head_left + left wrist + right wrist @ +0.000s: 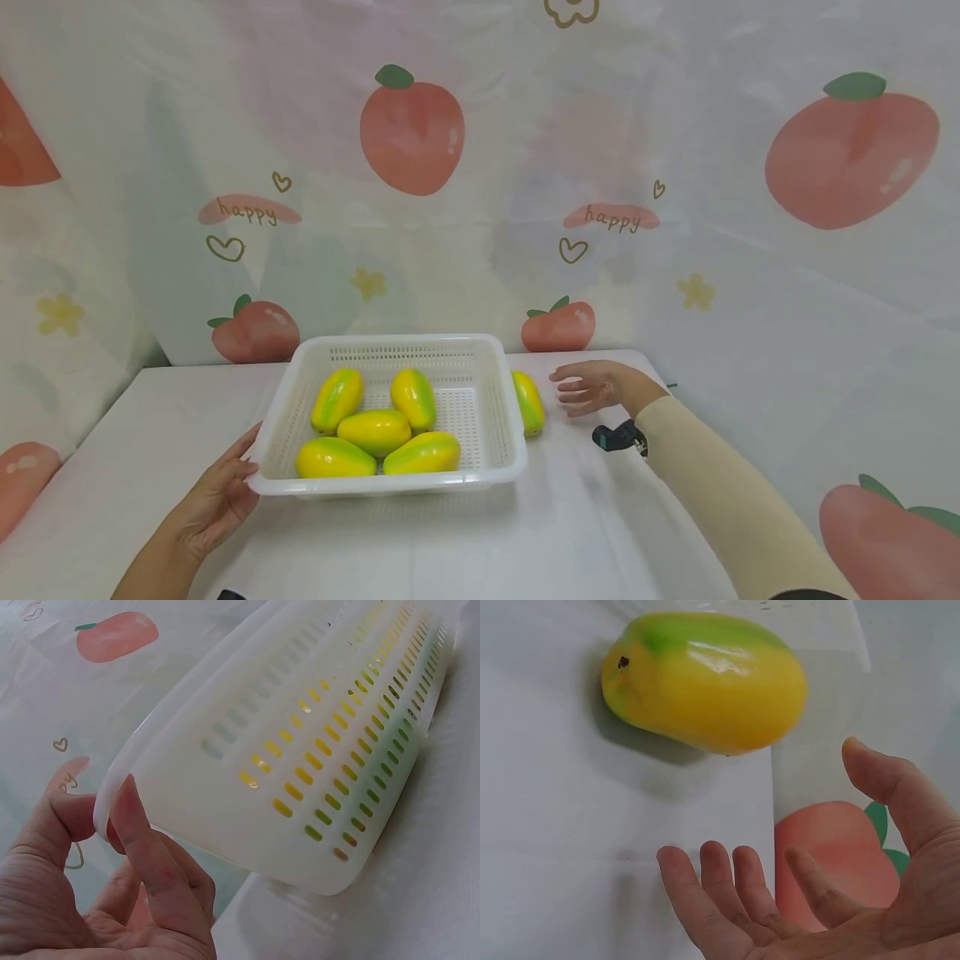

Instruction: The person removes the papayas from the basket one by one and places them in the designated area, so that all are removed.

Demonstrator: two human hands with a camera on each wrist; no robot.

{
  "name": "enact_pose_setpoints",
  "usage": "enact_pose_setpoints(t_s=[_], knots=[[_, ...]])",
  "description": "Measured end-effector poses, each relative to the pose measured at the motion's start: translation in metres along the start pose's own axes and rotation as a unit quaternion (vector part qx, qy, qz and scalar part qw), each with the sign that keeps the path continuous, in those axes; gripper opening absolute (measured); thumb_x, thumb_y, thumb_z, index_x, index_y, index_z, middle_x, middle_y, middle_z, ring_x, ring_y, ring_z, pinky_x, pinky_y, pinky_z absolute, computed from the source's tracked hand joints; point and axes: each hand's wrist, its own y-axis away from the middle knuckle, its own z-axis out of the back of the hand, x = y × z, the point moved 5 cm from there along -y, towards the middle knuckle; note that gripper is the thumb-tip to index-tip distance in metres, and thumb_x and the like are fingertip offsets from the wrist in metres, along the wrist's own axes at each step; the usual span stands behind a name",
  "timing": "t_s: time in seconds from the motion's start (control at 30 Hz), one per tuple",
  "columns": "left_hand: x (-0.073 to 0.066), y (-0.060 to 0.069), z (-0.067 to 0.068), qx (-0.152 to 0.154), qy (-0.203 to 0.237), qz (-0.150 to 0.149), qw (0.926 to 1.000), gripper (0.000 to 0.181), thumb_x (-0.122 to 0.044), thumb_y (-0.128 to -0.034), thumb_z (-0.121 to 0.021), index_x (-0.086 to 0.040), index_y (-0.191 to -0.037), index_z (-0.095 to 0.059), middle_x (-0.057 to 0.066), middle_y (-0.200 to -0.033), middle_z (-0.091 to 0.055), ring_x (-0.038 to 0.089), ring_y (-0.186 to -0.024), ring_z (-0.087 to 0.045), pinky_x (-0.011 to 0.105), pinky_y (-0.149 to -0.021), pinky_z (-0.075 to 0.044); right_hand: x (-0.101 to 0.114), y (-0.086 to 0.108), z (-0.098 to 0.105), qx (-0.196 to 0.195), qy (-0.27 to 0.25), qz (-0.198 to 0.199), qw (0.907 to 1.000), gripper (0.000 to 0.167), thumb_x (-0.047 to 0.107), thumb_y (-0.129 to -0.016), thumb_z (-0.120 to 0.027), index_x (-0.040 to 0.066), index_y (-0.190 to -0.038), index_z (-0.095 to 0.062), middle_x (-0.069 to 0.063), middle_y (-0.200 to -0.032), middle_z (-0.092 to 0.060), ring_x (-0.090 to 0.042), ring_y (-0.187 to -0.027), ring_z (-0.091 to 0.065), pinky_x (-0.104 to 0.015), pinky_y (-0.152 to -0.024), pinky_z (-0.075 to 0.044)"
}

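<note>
A white perforated plastic basket (491, 481) holds several glossy yellow-green fruits (373, 432) shaped like mangoes. At its near left corner my left hand (217, 500) pinches the rim between thumb and fingers, as the left wrist view shows beside the slotted basket wall (202, 787). Another mango-like fruit (528, 404) lies on the table just right of the basket, partly hidden by its rim in the head view. My right hand (591, 387) hovers to the right of that fruit, fingers spread and apart from it. In the right wrist view this fruit (712, 682) shows whole.
A white cloth covers the table (420, 550). Behind and at the sides hangs a pale curtain (480, 275) printed with peaches, flowers and hearts. A small dark device (617, 436) sits at my right wrist.
</note>
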Motion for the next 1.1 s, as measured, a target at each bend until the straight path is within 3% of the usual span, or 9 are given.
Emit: enact_pose_setpoints(t_s=[0.27, 0.47, 0.6, 0.8, 1.1], knots=[[0.000, 0.000, 0.001, -0.003, 0.010, 0.001, 0.9999, 0.056, 0.004, -0.1008, -0.032, -0.031, -0.127, -0.066, -0.005, -0.122, -0.063, 0.017, -0.107, -0.064, 0.031, -0.095, -0.054, 0.026, 0.015, -0.005, 0.010, 0.029, 0.033, 0.9990, 0.074, 0.027, -0.093, -0.066, 0.010, -0.152, -0.026, -0.020, -0.157, -0.028, -0.037, -0.141, -0.035, -0.048, -0.109, -0.043], [0.001, 0.000, 0.000, 0.009, 0.018, 0.000, 0.9998, 0.057, 0.005, -0.1008, -0.029, -0.030, -0.128, -0.066, -0.005, -0.123, -0.063, 0.016, -0.108, -0.064, 0.031, -0.096, -0.053, 0.052, 0.027, -0.023, 0.027, 0.035, 0.066, 0.9969, 0.068, 0.025, -0.095, -0.063, 0.005, -0.150, -0.030, -0.021, -0.156, -0.030, -0.038, -0.141, -0.035, -0.047, -0.112, -0.041], [0.002, -0.001, 0.001, 0.009, 0.016, -0.001, 0.9998, 0.058, 0.005, -0.1005, -0.029, -0.031, -0.129, -0.065, -0.006, -0.124, -0.063, 0.016, -0.108, -0.064, 0.031, -0.096, -0.052, 0.069, 0.038, -0.043, 0.055, 0.050, 0.093, 0.9929, 0.063, 0.028, -0.096, -0.062, 0.003, -0.148, -0.035, -0.020, -0.153, -0.037, -0.037, -0.138, -0.040, -0.043, -0.111, -0.043], [0.002, 0.000, 0.000, 0.004, 0.013, 0.003, 0.9999, 0.057, 0.003, -0.1010, -0.030, -0.032, -0.128, -0.065, -0.007, -0.124, -0.063, 0.016, -0.108, -0.064, 0.030, -0.097, -0.052, 0.088, 0.046, -0.081, 0.109, 0.064, 0.129, 0.9836, 0.067, 0.024, -0.098, -0.060, 0.006, -0.154, -0.027, -0.020, -0.153, -0.038, -0.036, -0.138, -0.042, -0.044, -0.113, -0.040], [0.002, 0.000, 0.000, 0.000, 0.009, 0.005, 0.9999, 0.056, 0.002, -0.1018, -0.030, -0.032, -0.127, -0.066, -0.007, -0.123, -0.063, 0.016, -0.106, -0.065, 0.027, -0.093, -0.054, 0.095, 0.041, -0.139, 0.119, 0.067, 0.114, 0.9840, 0.070, 0.021, -0.094, -0.066, 0.009, -0.153, -0.030, -0.019, -0.151, -0.041, -0.036, -0.134, -0.046, -0.044, -0.111, -0.042]])
